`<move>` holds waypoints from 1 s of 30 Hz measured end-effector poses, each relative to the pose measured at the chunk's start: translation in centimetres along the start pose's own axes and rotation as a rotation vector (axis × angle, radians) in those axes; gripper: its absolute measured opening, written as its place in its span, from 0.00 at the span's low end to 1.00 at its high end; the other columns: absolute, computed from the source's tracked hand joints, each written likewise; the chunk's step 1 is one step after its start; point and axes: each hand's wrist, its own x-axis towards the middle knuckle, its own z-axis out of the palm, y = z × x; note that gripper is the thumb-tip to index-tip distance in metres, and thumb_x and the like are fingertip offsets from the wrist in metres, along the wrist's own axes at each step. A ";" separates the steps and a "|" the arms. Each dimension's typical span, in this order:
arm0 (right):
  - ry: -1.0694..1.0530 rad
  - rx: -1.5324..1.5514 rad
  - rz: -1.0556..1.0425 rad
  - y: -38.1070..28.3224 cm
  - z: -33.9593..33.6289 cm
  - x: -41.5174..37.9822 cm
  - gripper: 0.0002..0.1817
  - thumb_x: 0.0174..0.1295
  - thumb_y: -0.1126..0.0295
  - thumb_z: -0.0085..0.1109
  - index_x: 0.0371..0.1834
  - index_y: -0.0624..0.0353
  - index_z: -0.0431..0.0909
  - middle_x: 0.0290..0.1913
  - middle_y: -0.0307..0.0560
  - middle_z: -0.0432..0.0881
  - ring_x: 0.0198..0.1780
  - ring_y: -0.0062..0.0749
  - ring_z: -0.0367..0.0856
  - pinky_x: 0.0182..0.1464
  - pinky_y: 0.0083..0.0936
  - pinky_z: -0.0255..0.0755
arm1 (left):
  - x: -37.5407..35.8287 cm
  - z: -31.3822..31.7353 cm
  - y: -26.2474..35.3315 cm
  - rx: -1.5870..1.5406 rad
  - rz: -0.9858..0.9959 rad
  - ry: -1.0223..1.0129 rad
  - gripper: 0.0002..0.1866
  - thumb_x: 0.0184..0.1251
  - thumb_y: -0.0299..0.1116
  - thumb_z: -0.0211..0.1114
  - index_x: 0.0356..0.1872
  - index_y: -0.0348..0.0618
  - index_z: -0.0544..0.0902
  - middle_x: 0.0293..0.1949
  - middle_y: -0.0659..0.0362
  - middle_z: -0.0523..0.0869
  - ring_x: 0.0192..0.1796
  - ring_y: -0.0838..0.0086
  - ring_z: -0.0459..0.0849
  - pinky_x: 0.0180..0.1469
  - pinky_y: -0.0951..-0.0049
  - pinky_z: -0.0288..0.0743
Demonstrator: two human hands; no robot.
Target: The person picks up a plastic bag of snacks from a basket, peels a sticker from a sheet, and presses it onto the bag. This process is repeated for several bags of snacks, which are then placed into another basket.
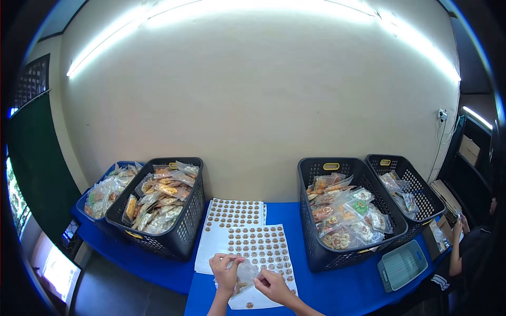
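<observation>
Low in the middle of the view, my left hand (225, 269) pinches the upper left edge of a small clear plastic bag (244, 275) with some brownish pieces at its bottom. My right hand (275, 286) has its fingertips closed at the bag's right edge; whether a small sticker is also between them cannot be made out. Under both hands lies a white sheet of round brown stickers (268, 245), partly bare along its lower part. A second sticker sheet (237, 210) lies behind it, overlapped by the first.
Black basket (197, 210) and blue basket (81, 204), full of snack bags, stand left. Two more black baskets (311, 231) (421, 189) with bags are right, beside a greenish tray (387, 274). A blue cloth (337, 292) covers the table. Another person (469, 253) sits far right.
</observation>
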 end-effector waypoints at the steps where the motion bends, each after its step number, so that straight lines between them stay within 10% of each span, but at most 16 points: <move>1: -0.004 0.035 0.009 0.1 0.1 -0.2 0.10 0.56 0.69 0.55 0.24 0.62 0.68 0.18 0.44 0.69 0.19 0.28 0.68 0.23 0.24 0.62 | 0.1 -0.1 -0.1 0.003 -0.017 0.002 0.03 0.45 0.34 0.68 0.20 0.51 0.83 0.24 0.66 0.77 0.35 0.74 0.71 0.44 0.71 0.58; 13: -0.054 0.251 0.061 0.4 1.0 -1.0 0.08 0.59 0.71 0.52 0.26 0.64 0.68 0.20 0.38 0.69 0.22 0.17 0.66 0.25 0.17 0.62 | -0.2 1.1 -2.2 -0.157 0.083 0.030 0.06 0.55 0.32 0.60 0.21 0.47 0.81 0.22 0.65 0.78 0.35 0.71 0.73 0.48 0.70 0.57; 16: 0.002 0.301 0.124 1.9 0.6 -0.9 0.06 0.61 0.71 0.51 0.31 0.64 0.71 0.28 0.38 0.73 0.29 0.16 0.70 0.30 0.15 0.66 | -0.2 1.4 -3.1 -0.413 -0.182 -0.116 0.10 0.60 0.33 0.57 0.21 0.44 0.81 0.24 0.64 0.80 0.35 0.70 0.74 0.49 0.65 0.59; 20: 0.212 0.676 0.313 3.4 -0.6 0.0 0.07 0.63 0.73 0.47 0.39 0.65 0.72 0.40 0.42 0.75 0.42 0.23 0.76 0.40 0.21 0.75 | -1.4 2.2 -1.3 -0.198 -0.029 -0.048 0.24 0.56 0.41 0.63 0.52 0.42 0.71 0.53 0.50 0.73 0.51 0.60 0.71 0.54 0.66 0.61; 23: 0.278 0.823 0.322 2.6 -1.7 0.6 0.10 0.64 0.74 0.44 0.45 0.66 0.70 0.45 0.48 0.74 0.47 0.34 0.77 0.47 0.30 0.77 | -3.2 1.6 1.5 0.018 0.191 -0.357 0.35 0.51 0.38 0.66 0.60 0.42 0.61 0.60 0.46 0.63 0.59 0.55 0.65 0.56 0.64 0.62; 30: 0.193 0.833 0.333 2.2 -3.2 0.6 0.13 0.63 0.73 0.47 0.49 0.64 0.69 0.45 0.50 0.75 0.46 0.33 0.77 0.45 0.25 0.75 | -3.5 2.8 -1.4 -0.187 0.153 -0.421 0.27 0.52 0.24 0.60 0.57 0.41 0.67 0.56 0.45 0.70 0.57 0.53 0.69 0.60 0.60 0.61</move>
